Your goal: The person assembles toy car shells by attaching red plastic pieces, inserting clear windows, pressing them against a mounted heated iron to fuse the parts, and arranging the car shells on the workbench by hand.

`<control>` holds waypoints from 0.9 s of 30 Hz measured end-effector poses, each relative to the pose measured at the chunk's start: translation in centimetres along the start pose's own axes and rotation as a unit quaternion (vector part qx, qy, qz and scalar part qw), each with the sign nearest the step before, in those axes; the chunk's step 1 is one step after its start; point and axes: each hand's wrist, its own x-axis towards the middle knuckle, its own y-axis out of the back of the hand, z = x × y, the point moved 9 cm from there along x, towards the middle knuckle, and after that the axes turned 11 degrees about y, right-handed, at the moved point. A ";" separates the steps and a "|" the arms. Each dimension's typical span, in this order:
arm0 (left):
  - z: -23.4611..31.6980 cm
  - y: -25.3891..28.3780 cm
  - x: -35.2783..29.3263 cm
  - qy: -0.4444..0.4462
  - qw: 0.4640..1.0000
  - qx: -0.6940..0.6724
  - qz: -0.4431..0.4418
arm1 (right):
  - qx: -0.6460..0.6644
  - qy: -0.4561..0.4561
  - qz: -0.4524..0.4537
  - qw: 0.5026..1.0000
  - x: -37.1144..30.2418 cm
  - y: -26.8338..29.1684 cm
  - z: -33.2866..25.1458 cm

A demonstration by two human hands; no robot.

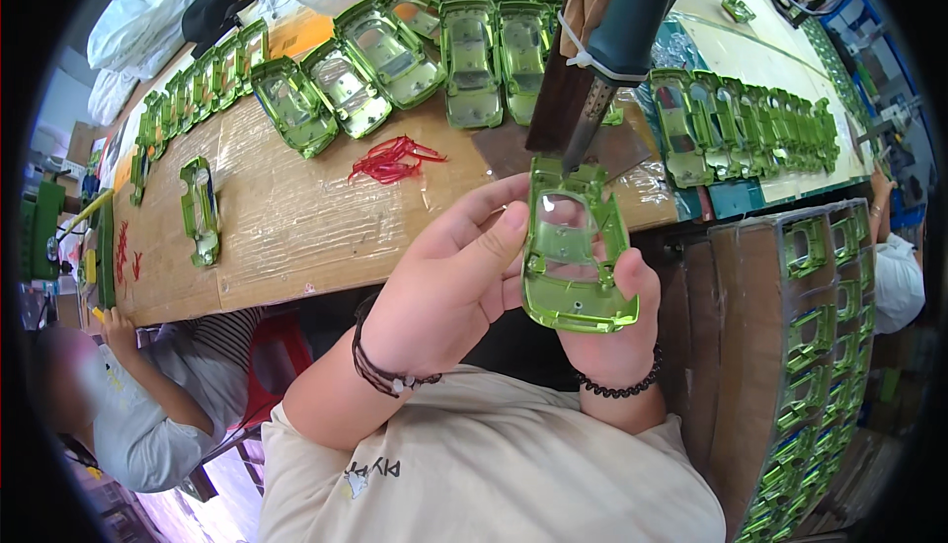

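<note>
A green, see-through toy car body shell (571,247) is held up in front of my chest, its inside facing me. My left hand (449,271) grips its left edge, thumb on the near side and fingers behind. My right hand (620,318) closes round its lower right edge, with the thumb on the rim. Just above the shell's far end, the metal nozzle (591,120) of a dark green cylindrical tool (632,10), which looks like a hot-air gun, points down. I cannot tell whether nozzle and shell touch. White cable ties fix the tool to a brown post (556,109).
More green car shells (470,59) stand in rows on the brown-covered table (286,237); others line the right side (750,133). Red plastic strips (393,160) lie mid-table. A box (731,316) holding several shells stands at my right. A co-worker (163,415) sits at the left.
</note>
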 end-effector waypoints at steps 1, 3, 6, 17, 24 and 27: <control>0.0 0.5 -0.1 -0.007 1.000 -0.001 0.024 | 0.006 -0.015 -0.007 1.000 0.1 0.0 0.4; -0.1 0.9 -0.2 -0.011 1.000 -0.006 0.022 | 0.014 -0.021 -0.012 1.000 0.2 0.0 0.7; 0.1 0.9 -0.4 -0.019 1.000 -0.009 0.014 | 0.026 -0.028 -0.022 0.999 0.3 -0.1 1.0; 0.6 1.0 -0.6 -0.045 0.999 0.002 0.021 | 0.035 -0.029 -0.060 0.997 0.3 -1.2 0.8; 0.9 0.6 -0.5 -0.052 0.998 0.005 0.017 | 0.038 -0.025 -0.074 0.996 0.4 -1.0 1.0; 1.0 0.5 -0.6 -0.054 0.998 0.003 0.009 | 0.043 -0.025 -0.072 0.996 0.4 -1.0 1.0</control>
